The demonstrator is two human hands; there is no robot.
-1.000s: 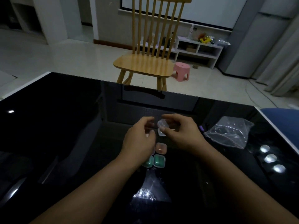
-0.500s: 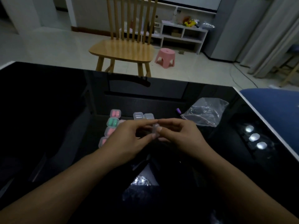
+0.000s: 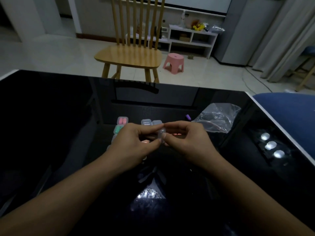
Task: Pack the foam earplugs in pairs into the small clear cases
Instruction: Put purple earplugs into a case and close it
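Observation:
My left hand (image 3: pixel 134 143) and my right hand (image 3: pixel 185 142) meet above the black table and pinch one small clear case (image 3: pixel 161 135) between fingertips and thumbs. What lies inside that case cannot be made out. Behind my left hand a case with pink earplugs (image 3: pixel 122 120) and a case with green earplugs (image 3: pixel 118 129) lie on the table. Two clear cases (image 3: pixel 151 122) sit just beyond my fingers. A pink earplug (image 3: pixel 145 141) shows under my left fingers. A purple earplug (image 3: pixel 187 117) lies beside the bag.
A crumpled clear plastic bag (image 3: pixel 216 118) lies at the right on the glossy black table (image 3: pixel 51 126). A blue cushion (image 3: pixel 289 109) sits past the table's right edge. A wooden chair (image 3: pixel 131 55) and a pink stool (image 3: pixel 173 63) stand beyond the far edge.
The view has swung so the filled cases now appear behind my left hand. Both hands keep pinching the clear case, which now stands more edge-on between the fingertips.

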